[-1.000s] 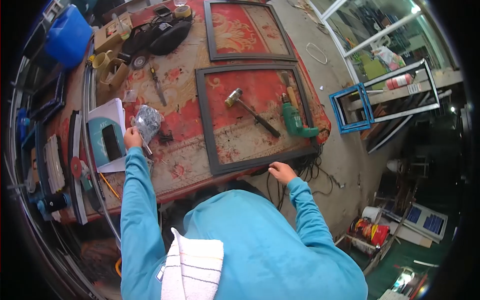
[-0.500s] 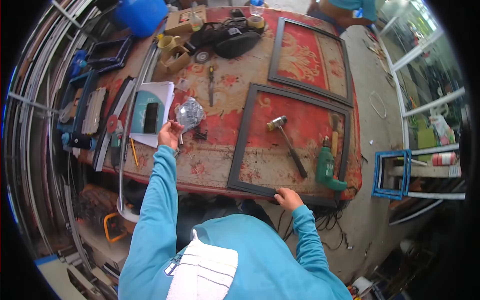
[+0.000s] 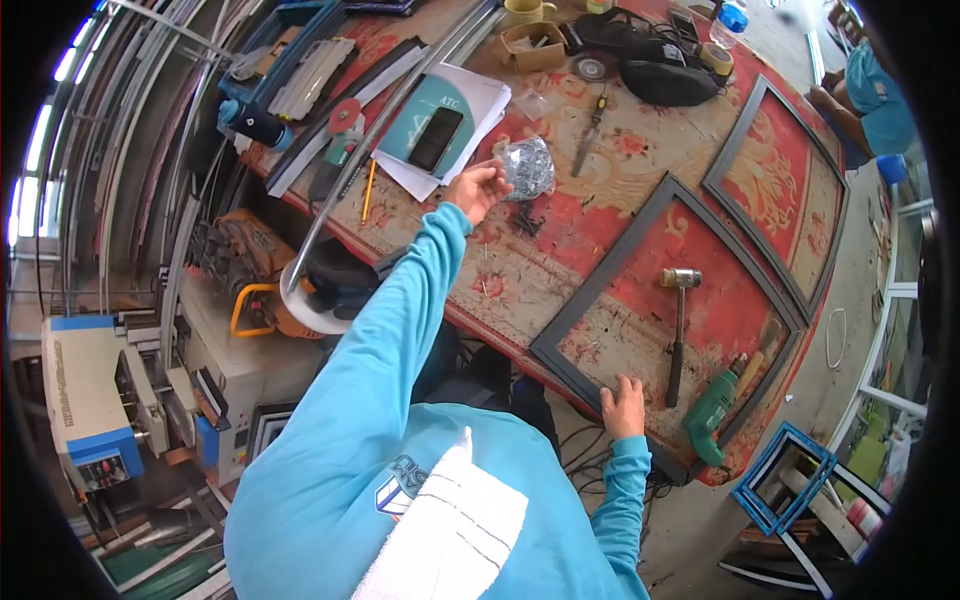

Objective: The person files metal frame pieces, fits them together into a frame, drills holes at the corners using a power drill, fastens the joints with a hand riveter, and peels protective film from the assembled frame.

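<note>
My left hand (image 3: 478, 192) is beside a clear plastic bag (image 3: 527, 168) of small dark pieces, its fingers curled together; whatever is in them is too small to make out. Over the near bar of a dark grey rectangular frame (image 3: 590, 292) lies my right hand (image 3: 624, 408), fingers stretched and a little apart. Inside that frame are a mallet (image 3: 677, 330) with a black handle and a green power drill (image 3: 710, 415). A second grey frame (image 3: 735, 135) lies behind it.
A red patterned cloth (image 3: 490, 290) covers the table. Near my left hand are a phone (image 3: 436, 138) on papers, a pencil (image 3: 369, 190) and an angle grinder (image 3: 340, 145). A screwdriver (image 3: 592, 130) lies farther back. Another person (image 3: 880, 95) is at the far right.
The view has swung left, so the table appears farther right and tilted. My right hand's fingers have gone from curled over the frame's bar to stretched out. My left hand stays by the bag.
</note>
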Motion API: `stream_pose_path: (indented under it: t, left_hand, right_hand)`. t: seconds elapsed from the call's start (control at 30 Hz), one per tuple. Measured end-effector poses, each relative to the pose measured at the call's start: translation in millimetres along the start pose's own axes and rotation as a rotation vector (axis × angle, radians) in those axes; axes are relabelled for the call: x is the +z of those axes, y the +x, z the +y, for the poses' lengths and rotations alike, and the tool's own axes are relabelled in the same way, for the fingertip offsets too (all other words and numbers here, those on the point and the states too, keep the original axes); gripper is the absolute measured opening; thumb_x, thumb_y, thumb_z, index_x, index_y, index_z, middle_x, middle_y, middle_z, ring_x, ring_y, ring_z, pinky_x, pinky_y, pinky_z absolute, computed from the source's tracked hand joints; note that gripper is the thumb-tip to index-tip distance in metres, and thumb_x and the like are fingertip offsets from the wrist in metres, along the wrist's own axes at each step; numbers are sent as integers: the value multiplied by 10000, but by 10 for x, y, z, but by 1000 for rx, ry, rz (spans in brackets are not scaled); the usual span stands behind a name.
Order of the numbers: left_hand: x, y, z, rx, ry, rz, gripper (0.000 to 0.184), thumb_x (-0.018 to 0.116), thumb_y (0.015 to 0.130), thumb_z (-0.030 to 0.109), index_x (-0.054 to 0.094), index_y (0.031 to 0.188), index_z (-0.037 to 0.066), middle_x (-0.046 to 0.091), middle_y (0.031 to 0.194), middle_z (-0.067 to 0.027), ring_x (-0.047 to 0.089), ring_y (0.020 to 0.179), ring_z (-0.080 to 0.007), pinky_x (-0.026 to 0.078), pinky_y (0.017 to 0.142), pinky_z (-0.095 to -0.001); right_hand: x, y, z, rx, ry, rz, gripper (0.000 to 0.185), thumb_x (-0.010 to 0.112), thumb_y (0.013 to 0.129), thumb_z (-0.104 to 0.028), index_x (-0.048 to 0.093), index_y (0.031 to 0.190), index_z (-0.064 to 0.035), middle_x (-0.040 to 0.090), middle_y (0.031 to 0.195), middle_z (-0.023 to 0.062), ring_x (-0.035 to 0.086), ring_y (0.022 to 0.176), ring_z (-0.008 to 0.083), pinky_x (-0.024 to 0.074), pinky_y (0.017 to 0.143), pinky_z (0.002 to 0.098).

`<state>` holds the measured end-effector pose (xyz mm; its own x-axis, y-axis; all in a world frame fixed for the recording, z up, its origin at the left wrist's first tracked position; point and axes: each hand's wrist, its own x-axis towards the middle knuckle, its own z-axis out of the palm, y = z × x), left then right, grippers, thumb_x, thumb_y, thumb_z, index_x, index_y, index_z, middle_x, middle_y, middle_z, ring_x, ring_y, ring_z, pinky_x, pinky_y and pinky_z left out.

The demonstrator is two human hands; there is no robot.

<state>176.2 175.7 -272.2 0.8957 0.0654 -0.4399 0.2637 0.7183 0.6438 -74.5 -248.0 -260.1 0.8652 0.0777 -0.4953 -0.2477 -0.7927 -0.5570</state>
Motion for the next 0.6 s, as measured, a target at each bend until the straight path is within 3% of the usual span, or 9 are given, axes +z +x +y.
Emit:
stream_pose_path:
  t: [0.13,0.27,0.4,0.43,0.6]
  left_hand:
    - [46,-38,-30,-47,-182,-83,192,566,929,82,630,1088,-4,629,885,-78,612,763,-188,546,970,-475]
    - [-122,-98,26,-52,-251,-69,141,566,902,94,621,1004,14,610,840,-65,579,718,-183,541,869,-421]
    - [-466,-369,64,-148,-158,-148,123,585,877,163,588,920,48,602,843,-64,557,710,-161,516,784,-386]
    - [-538,-462,54,-182,-142,-79,111,530,879,146,594,878,56,606,818,-67,547,688,-173,510,771,-412]
    - [-940,-867,-55,-316,-130,-13,111,545,868,151,614,901,71,624,835,-61,554,653,-173,506,756,-395]
  right_hand:
    - [61,-34,-122,22,-77,5,485,689,891,-260,578,1287,-3,500,1350,276,519,1218,450,456,1014,489]
    - [132,-10,-95,41,-119,-33,523,695,887,-293,571,1298,5,467,1399,316,517,1231,469,455,1030,494]
    - [79,-20,-287,105,-150,-33,518,696,884,-301,577,1285,5,484,1390,313,523,1223,476,457,1029,495]
    - [106,15,-316,47,-167,-56,512,696,883,-302,581,1277,5,499,1375,307,522,1223,476,459,1026,494]
    - [271,95,-780,-110,-115,-74,478,681,890,-306,596,1252,-7,553,1337,247,558,1189,443,475,1004,481]
